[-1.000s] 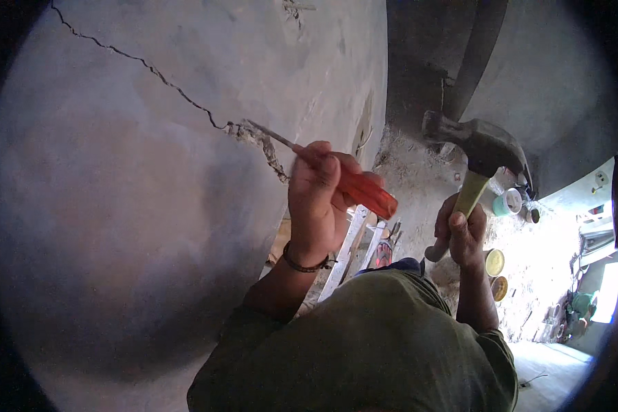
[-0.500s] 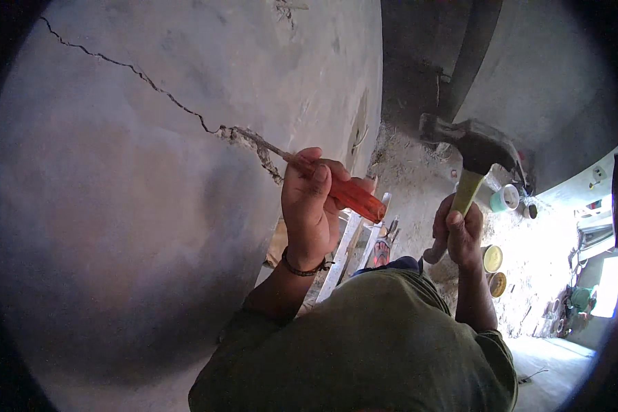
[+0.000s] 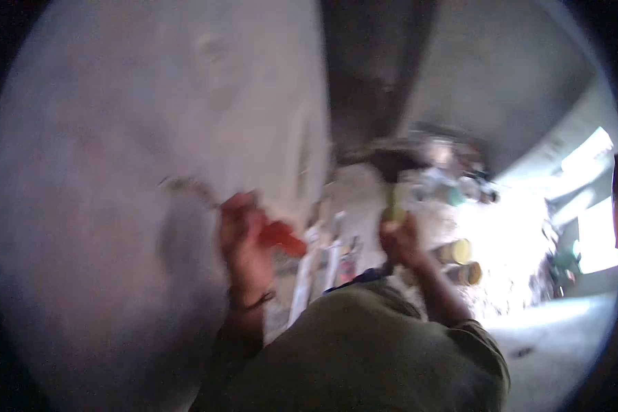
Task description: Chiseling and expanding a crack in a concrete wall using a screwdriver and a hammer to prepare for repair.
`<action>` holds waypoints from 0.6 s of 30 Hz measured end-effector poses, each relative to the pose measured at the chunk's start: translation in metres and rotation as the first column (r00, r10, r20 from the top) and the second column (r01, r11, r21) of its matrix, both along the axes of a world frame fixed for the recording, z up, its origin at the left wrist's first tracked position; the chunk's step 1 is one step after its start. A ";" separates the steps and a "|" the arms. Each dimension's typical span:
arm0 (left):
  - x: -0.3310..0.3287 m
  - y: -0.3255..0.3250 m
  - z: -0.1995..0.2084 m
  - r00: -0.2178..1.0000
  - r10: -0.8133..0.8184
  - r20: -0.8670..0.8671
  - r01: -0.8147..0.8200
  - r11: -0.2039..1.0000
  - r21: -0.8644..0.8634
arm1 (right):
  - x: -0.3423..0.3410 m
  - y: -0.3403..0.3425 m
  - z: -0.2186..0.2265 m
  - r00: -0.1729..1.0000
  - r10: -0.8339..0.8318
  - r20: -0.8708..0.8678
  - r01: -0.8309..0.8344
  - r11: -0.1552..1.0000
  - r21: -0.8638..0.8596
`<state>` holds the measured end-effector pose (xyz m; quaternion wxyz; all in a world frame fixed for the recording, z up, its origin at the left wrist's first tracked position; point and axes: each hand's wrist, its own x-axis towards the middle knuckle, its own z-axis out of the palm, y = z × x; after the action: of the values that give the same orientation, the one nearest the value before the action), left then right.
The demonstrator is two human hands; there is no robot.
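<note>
My left hand (image 3: 246,237) is closed around the red handle of a screwdriver (image 3: 283,238), close to the grey plastered wall (image 3: 110,226). Its shaft is smeared by motion, so I cannot tell whether the tip touches the wall. A rough chipped patch (image 3: 189,187) in the plaster lies just beyond that hand. To the right, my right hand (image 3: 401,239) grips a claw hammer (image 3: 393,165) by its yellow-green handle, with the dark head up and apart from the screwdriver.
Below the hands stands a pale ladder (image 3: 301,285). Yellowish buckets (image 3: 454,251) rest on the floor to the right, with a blurred pile of things (image 3: 460,178) farther off. Bright light comes through an opening (image 3: 597,233) at far right.
The view has swung and blurred, so wall and hands both sit farther left. The long crack can no longer be made out. Both hands keep hold of their tools.
</note>
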<state>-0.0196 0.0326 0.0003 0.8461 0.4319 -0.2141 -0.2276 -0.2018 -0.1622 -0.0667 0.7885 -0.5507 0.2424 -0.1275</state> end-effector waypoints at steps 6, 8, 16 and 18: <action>-0.004 0.002 0.015 0.994 0.023 0.108 -0.025 0.999 0.024 | 0.006 0.019 0.018 0.998 0.018 0.061 0.005 0.937 -0.351; 0.004 0.001 0.014 0.993 -0.008 0.119 0.006 1.000 0.015 | 0.009 0.019 0.020 0.999 0.017 0.048 0.002 0.925 -0.380; 0.036 -0.042 -0.032 0.980 0.068 0.188 -0.047 0.993 -0.110 | 0.003 0.014 -0.008 0.997 -0.078 -0.024 0.072 0.976 -0.205; 0.030 -0.052 -0.014 0.993 -0.003 0.120 0.025 0.983 -0.181 | 0.004 0.010 -0.010 0.993 -0.031 0.118 0.054 0.979 -0.196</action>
<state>0.0106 -0.0191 -0.0134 0.8660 0.3642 -0.2873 -0.1865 -0.1978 -0.1523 -0.0768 0.7391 -0.6133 0.1948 -0.1991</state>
